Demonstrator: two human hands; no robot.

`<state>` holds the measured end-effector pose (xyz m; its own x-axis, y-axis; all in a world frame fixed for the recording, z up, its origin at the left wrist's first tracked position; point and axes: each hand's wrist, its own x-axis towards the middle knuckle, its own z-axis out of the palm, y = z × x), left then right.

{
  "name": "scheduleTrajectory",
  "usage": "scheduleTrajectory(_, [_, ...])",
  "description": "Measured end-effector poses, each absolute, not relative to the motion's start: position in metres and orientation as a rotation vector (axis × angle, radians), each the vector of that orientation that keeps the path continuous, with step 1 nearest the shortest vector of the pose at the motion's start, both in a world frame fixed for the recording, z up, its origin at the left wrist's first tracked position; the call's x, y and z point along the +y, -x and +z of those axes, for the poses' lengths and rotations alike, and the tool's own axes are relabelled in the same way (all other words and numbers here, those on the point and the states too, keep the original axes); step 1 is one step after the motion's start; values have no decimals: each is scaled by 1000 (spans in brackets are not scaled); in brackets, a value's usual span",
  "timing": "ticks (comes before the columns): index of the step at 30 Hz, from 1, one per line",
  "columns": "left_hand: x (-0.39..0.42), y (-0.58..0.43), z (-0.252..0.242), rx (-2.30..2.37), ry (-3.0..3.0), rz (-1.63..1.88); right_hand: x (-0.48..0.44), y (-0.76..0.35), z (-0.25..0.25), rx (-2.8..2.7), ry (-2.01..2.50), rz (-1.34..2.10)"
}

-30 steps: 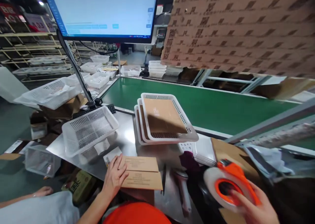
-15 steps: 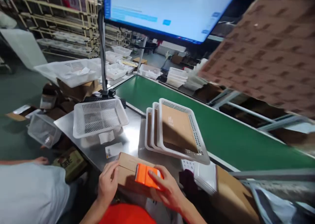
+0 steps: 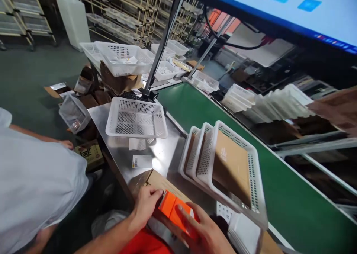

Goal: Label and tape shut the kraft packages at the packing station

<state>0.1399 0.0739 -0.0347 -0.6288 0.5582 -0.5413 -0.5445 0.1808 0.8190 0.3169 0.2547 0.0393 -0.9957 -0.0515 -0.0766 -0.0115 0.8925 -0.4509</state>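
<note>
I am gripping an orange tape dispenser (image 3: 175, 210) in my right hand (image 3: 205, 234), fingers closed over its top, on the cardboard box (image 3: 156, 182) at the steel table's (image 3: 111, 125) near edge. My left hand (image 3: 145, 203) is pressing the box, fingers curled. No print is readable; a barcode label (image 3: 141, 161) is lying beside an empty white basket (image 3: 136, 118), stacked baskets (image 3: 223, 164) to the right, a co-worker's sleeve (image 3: 36, 183) left.

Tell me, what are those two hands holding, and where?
The right hand grips the orange tape dispenser from above; the left hand steadies the cardboard box beside it.
</note>
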Motion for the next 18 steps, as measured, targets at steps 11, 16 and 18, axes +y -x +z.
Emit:
scheduleTrajectory(11, [15,-20,-70,1789,222,1751,255,-288,52,2706,-59,-323])
scheduleTrajectory(16, [10,-8,-107,1792,178,1690,227,-250,55,2649,-63,-125])
scheduleTrajectory(18, [19,-21,-128,1810,158,1645,219,-239,62,2636,-55,-66])
